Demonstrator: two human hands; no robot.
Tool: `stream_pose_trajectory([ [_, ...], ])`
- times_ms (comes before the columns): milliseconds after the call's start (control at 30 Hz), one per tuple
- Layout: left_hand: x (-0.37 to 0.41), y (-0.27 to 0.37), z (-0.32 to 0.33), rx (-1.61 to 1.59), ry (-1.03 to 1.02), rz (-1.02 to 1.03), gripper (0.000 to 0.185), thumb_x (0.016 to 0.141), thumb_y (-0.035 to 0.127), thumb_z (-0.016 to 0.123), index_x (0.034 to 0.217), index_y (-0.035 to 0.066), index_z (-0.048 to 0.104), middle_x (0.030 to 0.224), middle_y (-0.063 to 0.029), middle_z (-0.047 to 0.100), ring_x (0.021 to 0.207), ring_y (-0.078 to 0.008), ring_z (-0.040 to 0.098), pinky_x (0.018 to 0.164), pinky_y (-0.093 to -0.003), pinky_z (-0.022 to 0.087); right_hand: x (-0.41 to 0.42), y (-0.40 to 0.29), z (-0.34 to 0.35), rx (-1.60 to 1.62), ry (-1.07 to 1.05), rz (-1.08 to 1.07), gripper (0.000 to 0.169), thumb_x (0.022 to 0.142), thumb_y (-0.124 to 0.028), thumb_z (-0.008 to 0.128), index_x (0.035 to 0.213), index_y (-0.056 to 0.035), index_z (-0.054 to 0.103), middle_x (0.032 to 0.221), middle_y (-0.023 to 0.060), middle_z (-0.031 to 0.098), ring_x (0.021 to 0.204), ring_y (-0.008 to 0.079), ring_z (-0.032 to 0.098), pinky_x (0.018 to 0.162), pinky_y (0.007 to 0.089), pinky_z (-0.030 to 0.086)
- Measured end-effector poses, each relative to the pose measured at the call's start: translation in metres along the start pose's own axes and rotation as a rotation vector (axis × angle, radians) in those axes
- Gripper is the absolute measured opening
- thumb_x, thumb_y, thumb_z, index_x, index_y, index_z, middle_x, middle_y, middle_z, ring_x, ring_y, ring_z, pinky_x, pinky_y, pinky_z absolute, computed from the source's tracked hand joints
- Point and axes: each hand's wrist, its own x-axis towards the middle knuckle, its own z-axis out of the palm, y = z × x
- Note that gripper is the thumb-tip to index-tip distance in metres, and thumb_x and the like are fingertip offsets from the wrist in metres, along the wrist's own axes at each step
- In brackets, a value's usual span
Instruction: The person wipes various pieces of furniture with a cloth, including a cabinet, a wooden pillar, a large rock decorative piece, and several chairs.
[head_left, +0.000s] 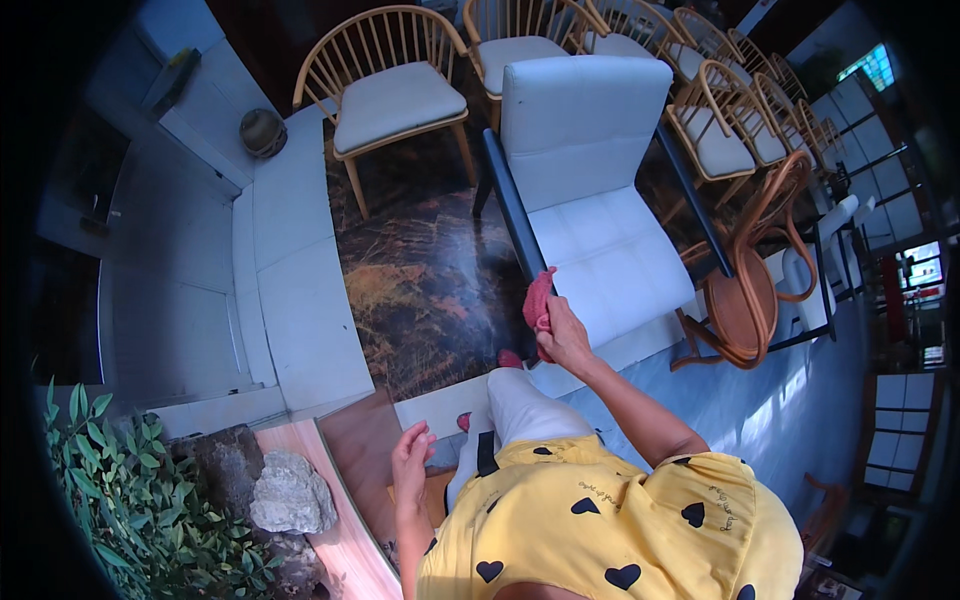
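Observation:
A red cloth (537, 304) is in my right hand (564, 334), pressed around the front end of a black armrest (517, 214). That armrest belongs to a white padded armchair (600, 240) standing in front of me; its second armrest (694, 199) is on the far right side. The cloth hides the tip of the near armrest. My left hand (412, 454) hangs low at my left side with slightly curled fingers and holds nothing. It is nearest to a light wooden ledge (319, 457) with a rough grey rock (291, 495) on it.
Spindle-back wooden chairs with pale cushions (401, 109) line up behind the armchair. A brown rattan chair (750, 300) tilts at the right. Leafy plants (142, 495) fill the lower left. A round pot (262, 133) sits by the wall. Dark marbled tiles (420, 292) cover the floor ahead.

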Motion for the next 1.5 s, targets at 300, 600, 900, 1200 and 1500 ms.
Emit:
stream_pose_trajectory([
  [300, -0.026, -0.016, -0.068, 0.086, 0.386, -0.343, 0.024, 0.097, 0.015, 0.054, 0.116, 0.003, 0.060, 0.102, -0.0036, 0.064, 0.082, -0.0102, 0.061, 0.067, -0.0206, 0.048, 0.000, 0.110, 0.079, -0.510, 0.150, 0.027, 0.071, 0.073, -0.015, 0.070, 0.138, -0.0094, 0.041, 0.134, 0.0127, 0.044, 0.103, 0.0329, 0.051, 0.074, 0.0407, 0.048],
  [600, 0.026, 0.055, -0.038, 0.214, 0.297, -0.225, 0.029, 0.093, 0.017, 0.062, 0.115, -0.004, 0.059, 0.102, -0.0112, 0.066, 0.088, -0.0149, 0.063, 0.079, -0.0276, 0.052, 0.176, 0.083, 0.088, -0.390, 0.265, 0.038, 0.073, 0.073, -0.011, 0.069, 0.139, -0.0069, 0.038, 0.137, 0.0121, 0.042, 0.106, 0.0339, 0.048, 0.084, 0.0410, 0.047],
  [900, 0.095, 0.091, -0.050, 0.277, 0.258, -0.176, 0.036, 0.092, 0.019, 0.065, 0.118, -0.004, 0.057, 0.098, -0.0087, 0.064, 0.084, -0.0155, 0.062, 0.076, -0.0281, 0.051, 0.380, 0.012, 0.021, -0.406, 0.463, -0.431, 0.058, 0.075, -0.016, 0.062, 0.130, -0.0034, 0.049, 0.127, 0.0081, 0.050, 0.103, 0.0259, 0.052, 0.077, 0.0342, 0.047],
  [1200, 0.134, 0.163, -0.012, 0.454, 0.136, -0.219, 0.037, 0.091, 0.021, 0.065, 0.120, -0.001, 0.057, 0.103, -0.0063, 0.064, 0.086, -0.0140, 0.061, 0.076, -0.0272, 0.049, 0.383, 0.046, 0.056, -0.596, 0.418, -0.180, 0.060, 0.078, -0.021, 0.064, 0.132, 0.0001, 0.047, 0.133, 0.0101, 0.046, 0.108, 0.0254, 0.049, 0.076, 0.0353, 0.044],
  [1500, 0.203, 0.230, -0.025, 0.772, -0.040, -0.176, 0.038, 0.091, 0.024, 0.062, 0.122, 0.001, 0.058, 0.105, -0.0052, 0.064, 0.089, -0.0142, 0.060, 0.078, -0.0288, 0.047, 0.175, 0.070, 0.064, -0.476, 0.262, 0.120, 0.061, 0.077, -0.018, 0.064, 0.132, 0.0002, 0.046, 0.130, 0.0124, 0.047, 0.102, 0.0278, 0.051, 0.072, 0.0370, 0.044],
])
